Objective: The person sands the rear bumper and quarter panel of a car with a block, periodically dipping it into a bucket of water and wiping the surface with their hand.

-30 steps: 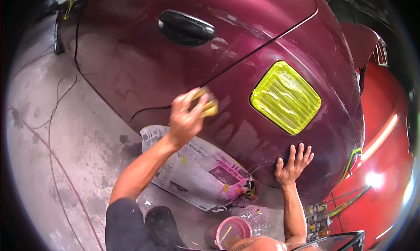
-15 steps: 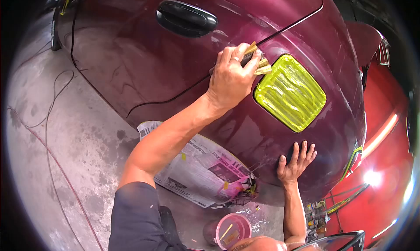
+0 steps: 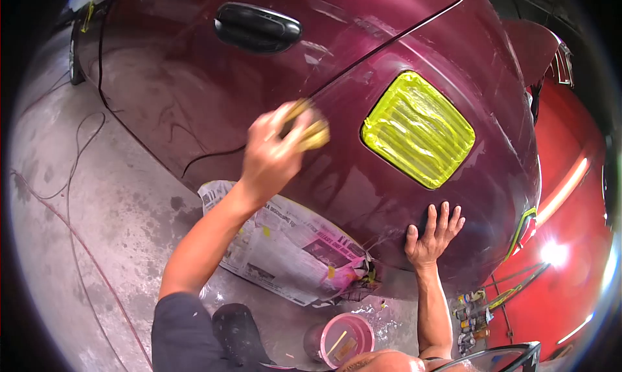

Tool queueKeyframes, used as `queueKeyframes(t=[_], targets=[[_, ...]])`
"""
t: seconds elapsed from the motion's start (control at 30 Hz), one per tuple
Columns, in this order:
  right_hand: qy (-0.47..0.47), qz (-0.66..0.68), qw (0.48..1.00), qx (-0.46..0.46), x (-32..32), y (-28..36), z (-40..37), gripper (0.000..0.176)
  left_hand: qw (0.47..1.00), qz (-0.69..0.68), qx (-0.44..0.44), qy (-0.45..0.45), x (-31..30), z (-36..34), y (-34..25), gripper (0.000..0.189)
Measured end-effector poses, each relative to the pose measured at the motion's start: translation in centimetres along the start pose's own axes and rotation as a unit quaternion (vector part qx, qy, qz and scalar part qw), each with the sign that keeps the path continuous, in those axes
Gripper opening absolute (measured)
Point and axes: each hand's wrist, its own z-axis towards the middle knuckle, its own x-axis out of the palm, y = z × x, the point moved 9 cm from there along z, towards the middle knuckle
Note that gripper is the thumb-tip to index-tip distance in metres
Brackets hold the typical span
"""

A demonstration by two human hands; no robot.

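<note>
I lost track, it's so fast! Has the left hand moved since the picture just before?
Yes. The left hand went from beside the yellow patch to farther away, down and left in the picture.

The floor (image 3: 149, 223) is gray, with dark spots all over it. A thin dark cord (image 3: 73, 171) makes a loop on the left side, and a long reddish hose (image 3: 84, 245) runs down near it. A pink bucket (image 3: 313, 341) sits on the floor at the bottom, with a yellow stick (image 3: 336, 342) and a flat brown thing (image 3: 346, 348) inside. Some small bottles (image 3: 472, 321) stand close together to the right of it. A big shiny red car (image 3: 567, 294) fills the right side. A very bright white light (image 3: 554, 253) glows there, near some cables (image 3: 512, 294).
</note>
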Motion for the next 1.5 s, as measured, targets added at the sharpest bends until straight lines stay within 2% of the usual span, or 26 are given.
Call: queueKeyframes(t=[0.07,0.2,0.3,0.43,0.47,0.53,0.6,0.67,0.73,0.77,0.8,0.83,0.87,0.97,1.07,1.1,1.13,1.17,1.2,1.27,1.37,1.5], targets=[[-0.007,0.006,1.0,0.01,0.0,0.4,-0.1,0.058,1.0,-0.023,0.003,0.002,-0.8,-3.8,1.5,0.055],[-0.005,-0.008,1.0,0.003,0.0,0.0,0.2,0.058,1.0,-0.007,0.021,-0.018,2.8,7.1,-3.0,0.053],[0.005,-0.007,1.0,0.009,-0.1,0.0,-0.2,0.058,0.999,-0.009,0.041,-0.009,3.0,7.6,-3.2,0.051],[-0.01,0.008,1.0,0.011,-0.1,0.0,-0.1,0.057,1.0,-0.019,-0.003,-0.01,-1.0,-5.0,2.2,0.063],[-0.006,0.007,1.0,0.008,-0.1,-0.1,0.0,0.057,1.0,-0.008,0.0,-0.007,-1.0,-4.6,1.8,0.062],[-0.005,0.009,1.0,0.003,-0.1,-0.1,0.0,0.057,0.998,-0.041,0.017,-0.036,0.6,0.7,-0.6,0.059],[-0.011,0.004,1.0,0.006,-0.1,-0.1,0.1,0.057,0.997,-0.02,0.037,-0.057,3.2,8.0,-3.7,0.049],[-0.008,0.009,1.0,0.005,-0.2,-0.1,0.0,0.057,0.999,-0.018,0.015,-0.024,5.2,12.2,-5.0,0.043],[-0.005,0.008,1.0,0.006,-0.3,-0.2,0.0,0.057,0.998,-0.025,0.046,-0.031,4.0,10.1,-4.3,0.045],[-0.003,0.011,1.0,0.007,-0.2,-0.1,-0.1,0.057,0.999,-0.008,0.032,-0.006,2.6,7.9,-3.8,0.047],[-0.001,0.014,1.0,0.009,-0.1,-0.2,-0.1,0.057,0.999,-0.01,0.035,-0.009,1.5,5.0,-2.4,0.048],[-0.002,0.016,1.0,0.013,-0.2,-0.2,0.0,0.058,0.999,-0.035,0.012,-0.031,0.8,1.8,-0.8,0.048],[-0.005,0.019,1.0,0.019,-0.2,0.0,-0.2,0.058,0.999,-0.043,-0.013,-0.016,0.7,0.5,-0.1,0.048],[-0.005,0.01,1.0,0.01,-0.3,-0.1,0.2,0.06,0.997,0.008,0.031,-0.068,2.9,7.2,-3.4,0.045],[-0.009,-0.025,0.999,-0.028,-0.4,0.4,0.4,0.061,0.995,0.025,0.043,-0.086,6.6,14.0,-5.7,0.034],[-0.003,-0.031,0.999,-0.026,-0.3,0.3,0.4,0.062,0.994,0.007,0.019,-0.104,5.8,13.7,-5.7,0.032],[-0.002,-0.036,0.999,-0.024,0.0,0.4,0.2,0.062,0.991,-0.037,0.031,-0.123,6.9,13.2,-4.8,0.031],[-0.002,-0.029,0.999,-0.025,0.1,0.6,0.2,0.062,0.996,-0.009,0.004,-0.093,6.5,12.8,-5.0,0.032],[-0.008,-0.031,0.999,-0.025,0.1,0.6,0.2,0.062,0.993,0.037,-0.021,-0.108,5.6,12.0,-5.5,0.034],[-0.018,-0.037,0.999,-0.032,0.0,0.7,0.3,0.063,0.987,-0.01,-0.082,-0.138,4.5,9.1,-5.0,0.041],[-0.017,-0.042,0.998,-0.049,0.5,0.5,-0.1,0.063,0.979,-0.02,-0.128,-0.159,2.1,3.7,-4.6,0.041],[-0.008,-0.053,0.998,-0.041,0.9,-0.7,-0.6,0.064,0.972,-0.063,-0.188,-0.128,0.5,-2.1,-3.8,0.042]])
